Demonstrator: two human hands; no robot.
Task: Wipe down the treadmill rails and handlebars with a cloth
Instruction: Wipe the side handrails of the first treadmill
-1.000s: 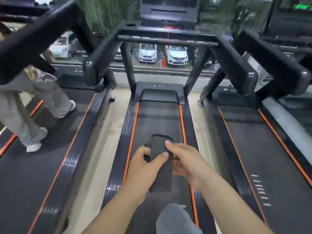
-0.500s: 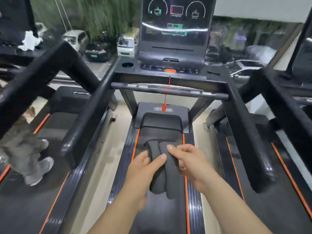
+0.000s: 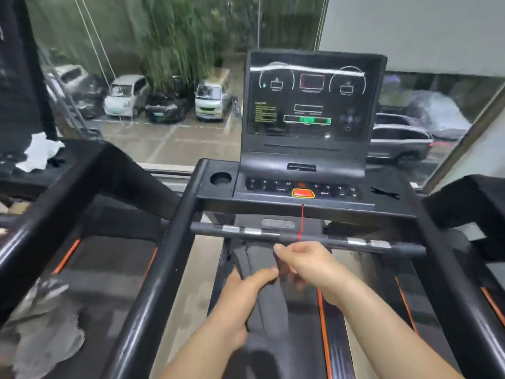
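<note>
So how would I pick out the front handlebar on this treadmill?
Find the big dark screen straight ahead; below its red button, just above the held grey cloth, runs a horizontal crossbar. Unlike the plain black side rails, it carries silver patches and a red cord meets it.

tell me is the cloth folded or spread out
Folded: the cloth hangs as a narrow doubled strip between the left hand and right hand, not opened flat.

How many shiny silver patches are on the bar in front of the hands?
4 on the front bar: outer left patch, inner left patch, inner right patch, outer right patch. None seems hidden.
</note>
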